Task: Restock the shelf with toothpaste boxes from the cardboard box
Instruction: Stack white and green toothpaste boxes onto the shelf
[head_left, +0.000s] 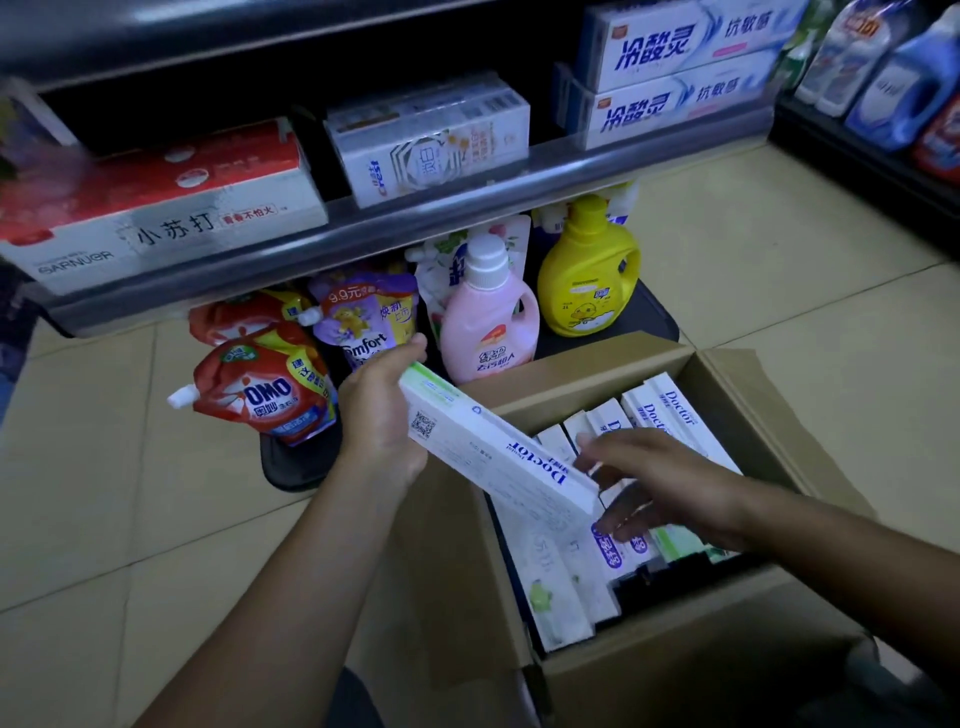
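An open cardboard box (587, 670) sits on the floor at lower right, with several white toothpaste boxes (670, 410) standing and lying inside. My left hand (382, 415) grips one end of a long white "Doctor" toothpaste box (493, 447), held tilted above the carton's left edge. Inside the carton, my right hand (660, 483) reaches in with its fingers curled among the boxes, beside the held box's lower end; whether it grips one I cannot tell. The shelf (415, 208) above carries red, white and blue toothpaste boxes (431, 140).
Under the shelf stand detergent pouches (265, 389), a pink bottle (488, 317) and a yellow bottle (587, 275) on a dark base. Blue and red bottles (904, 88) fill a rack at top right. Beige floor tiles lie left and right of the carton.
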